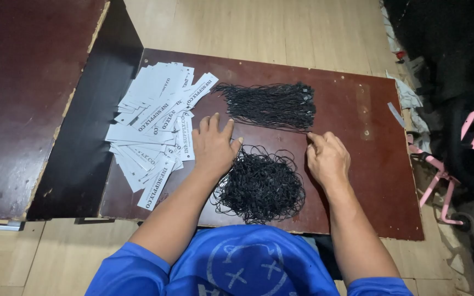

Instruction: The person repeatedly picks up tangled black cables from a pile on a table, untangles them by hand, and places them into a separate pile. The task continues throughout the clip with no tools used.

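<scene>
Resting palm-down, left hand lies between white tags and tangled black string pile, fingers spread, holding nothing; right hand fingers pinched near the straight string bundle on dark red counter; grip unclear

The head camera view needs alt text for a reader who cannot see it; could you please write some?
Seen from above, a person's left hand and right hand rest on a dark red board, either side of a tangled pile of black cords. A tidier bundle of black cords lies beyond, and a spread of white paper tags sits to the left.
</scene>
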